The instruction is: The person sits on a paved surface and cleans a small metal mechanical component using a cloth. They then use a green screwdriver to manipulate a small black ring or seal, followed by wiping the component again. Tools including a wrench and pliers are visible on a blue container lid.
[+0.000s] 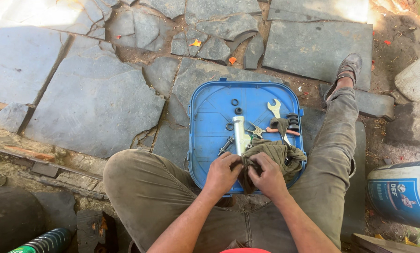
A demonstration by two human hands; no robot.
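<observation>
Olive-green cloth, a dirty rag (271, 157), is bunched between both hands of a person seated on cracked stone paving (93, 98), seen from above. The left hand (222, 174) closes its grip on the rag's left edge, fingers curled tight and thumb pressed on top. The right hand (267, 177) closes its grip on the fabric just beside it, knuckles up, fingers folded into the cloth. The two hands nearly touch. Whether anything is wrapped inside the rag cannot be told.

The hands work over the near edge of a blue plastic tray (210, 117) with rounded corners, lying on the paving between the person's legs. The rag spills from the hands onto the tray's near right part.

On the tray, just beyond the hands, a pale metal cylinder (240, 133) lies lengthwise, its near end close to the left hand's fingertips. Left of it lies a dark bolt (226, 145). Three black rubber rings (234, 102) sit in a loose line beyond the cylinder. To the right lie pliers with orange handles (273, 131), an open-ended spanner (275, 108) and a black coil spring (293, 122), partly overlapped by the rag.

The person wears grey-brown trousers (149, 187); the right leg stretches out past the tray, ending in a sandal (348, 68). A blue and white canister (399, 192) stands at far right.
</observation>
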